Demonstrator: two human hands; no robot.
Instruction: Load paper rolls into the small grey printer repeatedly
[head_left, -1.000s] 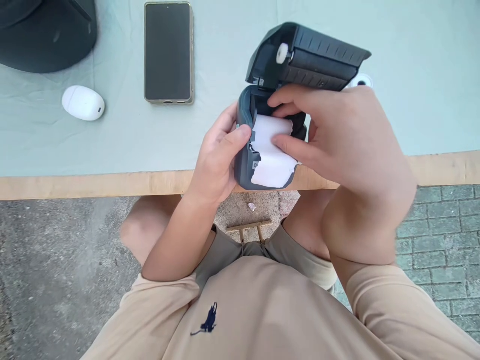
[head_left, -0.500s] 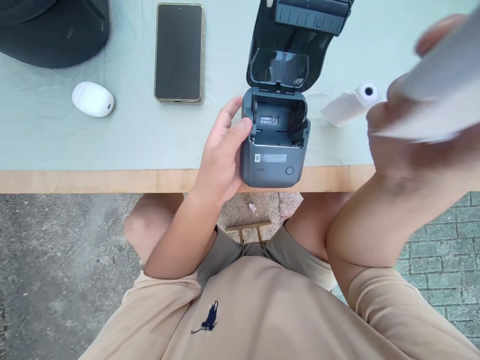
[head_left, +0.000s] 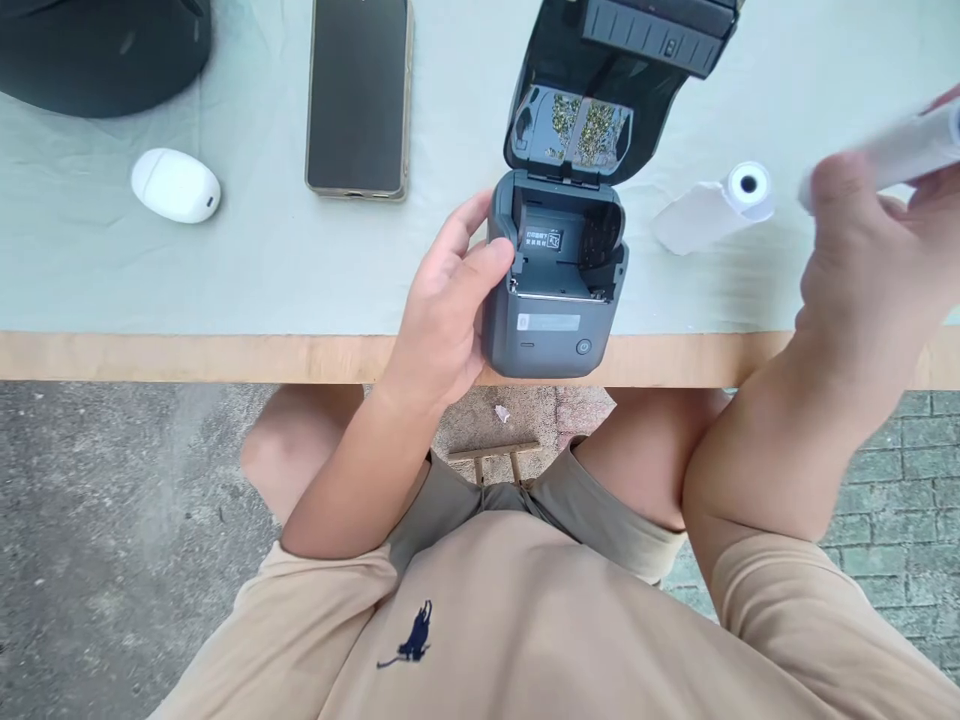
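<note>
A small dark grey printer (head_left: 553, 330) stands at the table's near edge with its lid (head_left: 600, 90) swung up and back. Its paper bay is bare. My left hand (head_left: 448, 300) grips the printer's left side, thumb on the rim. My right hand (head_left: 877, 250) is raised at the far right, closed around a white paper roll (head_left: 911, 148) that is blurred. A second white paper roll (head_left: 712, 210) lies on the table between the printer and my right hand.
A phone (head_left: 358, 95) lies face up left of the printer. A white egg-shaped case (head_left: 175, 186) sits further left, and a black object (head_left: 97, 50) fills the far left corner. The table's wooden edge (head_left: 187, 357) runs across; my knees are below it.
My right hand has lifted the paper roll out of the printer and carried it off to the right. The lid has opened further. My left hand has stayed on the printer.
</note>
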